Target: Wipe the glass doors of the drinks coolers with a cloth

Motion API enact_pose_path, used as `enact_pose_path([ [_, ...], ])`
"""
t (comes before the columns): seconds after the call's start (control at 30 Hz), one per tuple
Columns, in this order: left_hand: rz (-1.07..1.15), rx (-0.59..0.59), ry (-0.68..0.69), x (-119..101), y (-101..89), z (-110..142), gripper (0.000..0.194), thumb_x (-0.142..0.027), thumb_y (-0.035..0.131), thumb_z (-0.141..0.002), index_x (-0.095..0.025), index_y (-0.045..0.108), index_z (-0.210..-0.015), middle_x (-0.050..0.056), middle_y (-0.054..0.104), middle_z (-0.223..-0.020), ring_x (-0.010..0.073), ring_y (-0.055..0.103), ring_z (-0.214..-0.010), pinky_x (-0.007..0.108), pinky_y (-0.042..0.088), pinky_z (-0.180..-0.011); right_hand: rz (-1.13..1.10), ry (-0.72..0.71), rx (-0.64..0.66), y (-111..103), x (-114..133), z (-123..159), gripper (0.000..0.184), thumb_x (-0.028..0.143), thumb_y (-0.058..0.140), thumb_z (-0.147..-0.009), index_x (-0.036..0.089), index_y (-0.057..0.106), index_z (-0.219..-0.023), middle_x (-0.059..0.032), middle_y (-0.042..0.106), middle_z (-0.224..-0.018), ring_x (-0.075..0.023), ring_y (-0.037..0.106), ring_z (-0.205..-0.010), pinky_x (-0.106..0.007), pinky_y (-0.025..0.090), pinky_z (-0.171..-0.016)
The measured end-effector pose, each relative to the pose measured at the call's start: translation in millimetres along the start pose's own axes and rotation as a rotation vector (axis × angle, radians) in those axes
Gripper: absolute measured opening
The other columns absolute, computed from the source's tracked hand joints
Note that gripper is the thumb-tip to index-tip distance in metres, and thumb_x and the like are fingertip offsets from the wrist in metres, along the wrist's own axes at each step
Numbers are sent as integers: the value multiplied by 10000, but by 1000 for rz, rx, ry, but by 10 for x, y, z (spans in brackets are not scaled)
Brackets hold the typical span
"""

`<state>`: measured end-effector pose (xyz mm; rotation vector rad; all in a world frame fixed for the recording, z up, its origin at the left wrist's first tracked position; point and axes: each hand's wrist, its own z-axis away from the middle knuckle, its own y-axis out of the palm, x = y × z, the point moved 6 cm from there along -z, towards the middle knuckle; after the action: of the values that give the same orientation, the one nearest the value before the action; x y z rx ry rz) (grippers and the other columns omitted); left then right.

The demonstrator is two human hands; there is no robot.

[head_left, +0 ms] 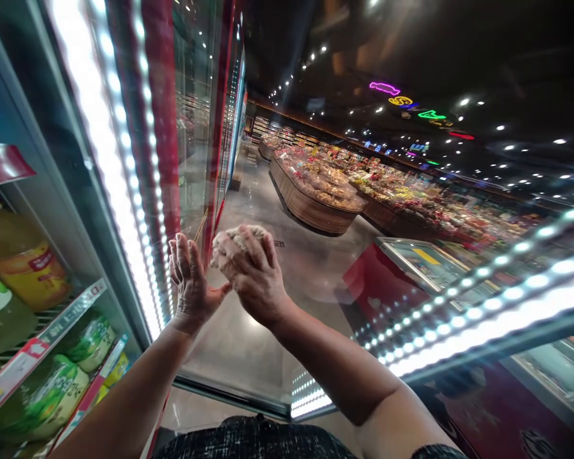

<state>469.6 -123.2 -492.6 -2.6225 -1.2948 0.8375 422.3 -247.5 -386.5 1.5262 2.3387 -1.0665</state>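
My right hand (pixel 261 277) is closed over a bunched, pale beige cloth (pixel 239 239), which appears pressed against a clear glass door pane (pixel 310 312). Part of the cloth is hidden under the fingers. Just to the left, my left hand (pixel 191 287) has its fingers stretched out, with its palm towards the glass and its thumb close to the right hand. It holds nothing, and I cannot tell whether it touches the pane. Bright light strips (pixel 129 159) shine along the left side of the cabinet.
Shelves at left hold large yellow bottles (pixel 29 255) and green-and-white packages (pixel 60 386) behind a price rail (pixel 43 350). Through the glass are a wood-sided display island (pixel 310 207) piled with goods and a red chest freezer (pixel 377 280). Another light strip (pixel 502 322) runs at right.
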Motion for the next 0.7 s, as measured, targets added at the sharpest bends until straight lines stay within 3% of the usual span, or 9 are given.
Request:
enact_pose_path([
  [0.1,-29,-58,-3,-36,-22,58,1297,-549,781,-785,-177,-118,-1643,259,-53,-1709,408,-20,-1602,627,122,-1273,-50,-91,-3,25,93,-6,336,210,595,-978,310,689,-1285,57,587,-1512,-224,381,-1523,-455,44,-1360],
  [0.27,-30,-78,-92,1,32,134,1334,-551,804,-756,-139,-107,-1639,302,-11,-1694,445,5,-1593,679,156,-1245,-80,34,-28,87,24,-197,345,217,622,-972,314,680,-1297,41,571,-1529,-245,282,-1574,-506,47,-1358],
  [0.4,-3,-127,-170,31,64,155,1189,-445,732,-836,-132,-86,-1640,299,78,-1685,406,105,-1594,648,235,-1246,-121,-43,86,282,190,-322,350,226,570,-1003,257,651,-1341,5,538,-1560,-239,318,-1560,-501,142,-1356],
  [0.5,-9,-156,-201,18,44,157,1141,-436,706,-845,-103,-44,-1638,308,93,-1680,423,91,-1591,670,206,-1248,-131,-86,103,338,240,-455,331,244,526,-1028,224,653,-1333,0,528,-1569,-226,338,-1550,-470,177,-1355],
  [0.6,5,-102,-229,-14,34,138,1226,-494,739,-804,-38,-53,-1621,335,38,-1678,477,42,-1580,685,136,-1258,-111,-31,55,319,197,-624,333,292,485,-1050,225,657,-1326,10,509,-1584,-249,288,-1571,-490,141,-1357],
  [0.7,65,-8,-348,-5,73,120,1233,-472,741,-810,-64,-96,-1618,315,29,-1689,493,74,-1572,701,166,-1250,-136,-83,102,367,275,-704,367,319,454,-1058,183,646,-1340,-30,528,-1566,-268,300,-1565,-495,156,-1356],
])
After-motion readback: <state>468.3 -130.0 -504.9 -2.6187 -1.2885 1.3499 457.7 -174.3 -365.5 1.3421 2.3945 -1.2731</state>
